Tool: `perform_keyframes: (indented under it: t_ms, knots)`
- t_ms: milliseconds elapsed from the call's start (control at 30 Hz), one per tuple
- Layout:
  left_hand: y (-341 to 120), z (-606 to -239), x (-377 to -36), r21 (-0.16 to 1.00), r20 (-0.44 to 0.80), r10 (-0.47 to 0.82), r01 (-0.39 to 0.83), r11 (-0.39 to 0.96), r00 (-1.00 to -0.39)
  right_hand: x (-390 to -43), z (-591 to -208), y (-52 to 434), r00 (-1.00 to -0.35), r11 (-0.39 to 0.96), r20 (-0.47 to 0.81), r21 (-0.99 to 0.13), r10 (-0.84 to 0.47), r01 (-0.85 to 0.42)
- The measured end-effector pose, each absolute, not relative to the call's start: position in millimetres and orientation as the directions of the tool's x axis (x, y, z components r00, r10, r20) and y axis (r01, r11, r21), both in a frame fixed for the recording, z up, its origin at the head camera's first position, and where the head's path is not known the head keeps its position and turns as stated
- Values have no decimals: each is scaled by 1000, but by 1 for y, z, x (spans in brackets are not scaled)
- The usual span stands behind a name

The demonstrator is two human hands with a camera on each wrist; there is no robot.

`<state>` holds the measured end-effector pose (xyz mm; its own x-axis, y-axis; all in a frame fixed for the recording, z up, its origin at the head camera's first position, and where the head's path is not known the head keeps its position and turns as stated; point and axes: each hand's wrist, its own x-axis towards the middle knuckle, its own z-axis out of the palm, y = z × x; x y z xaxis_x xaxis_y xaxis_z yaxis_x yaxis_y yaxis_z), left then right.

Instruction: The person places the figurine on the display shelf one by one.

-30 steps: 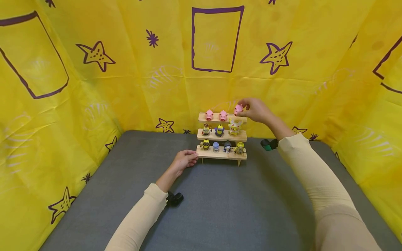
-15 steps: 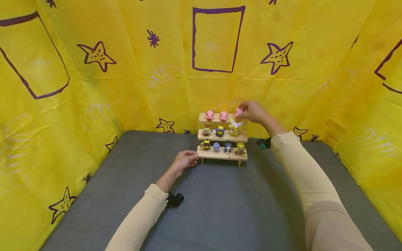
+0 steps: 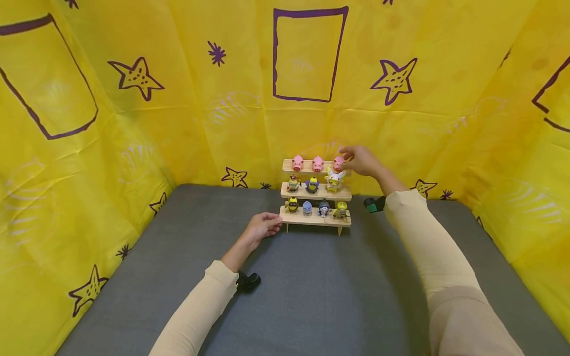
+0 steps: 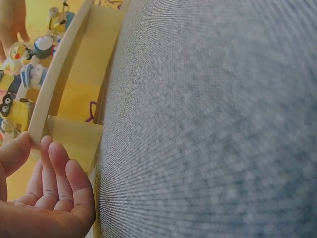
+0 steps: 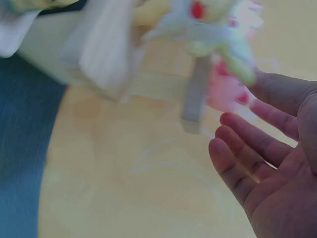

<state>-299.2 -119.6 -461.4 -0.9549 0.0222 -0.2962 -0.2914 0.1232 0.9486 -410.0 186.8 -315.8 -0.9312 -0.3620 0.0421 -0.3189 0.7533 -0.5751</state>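
A three-step wooden stand (image 3: 315, 219) sits at the back of the grey mat (image 3: 311, 296). Its top step carries two pink pigs (image 3: 297, 162) (image 3: 317, 163) and a third pink pig (image 3: 339, 163) at the right end. My right hand (image 3: 352, 157) is at that third pig. In the right wrist view the hand (image 5: 242, 106) lies with its fingers (image 5: 237, 144) relaxed and spread beside the blurred pig (image 5: 225, 91), not curled round it. My left hand (image 3: 273, 226) rests on the mat at the lowest step's left end, with the thumb (image 4: 12, 153) against the wood (image 4: 37, 134).
Several small figures stand on the middle and lowest steps, among them a white and yellow one (image 3: 334, 180) just below the right hand. Yellow cloth walls (image 3: 133, 123) with purple stars close in the mat at the back and on both sides.
My right hand has lowered the third pink pig onto the right end of the top step and its fingers have loosened. The left hand has not moved.
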Motion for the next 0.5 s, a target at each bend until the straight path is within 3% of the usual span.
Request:
perform_keyframes:
  t_ms: [267, 500]
  knots:
    - [-119, -462, -302, 950, -294, 21, -290, 118, -955, -379, -326, 231, -954, 714, 60, -649, -295, -261]
    - [-118, -462, -301, 952, -288, 14, -284, 118, -958, -343, -367, 264, -953, 709, 76, -651, -294, -271]
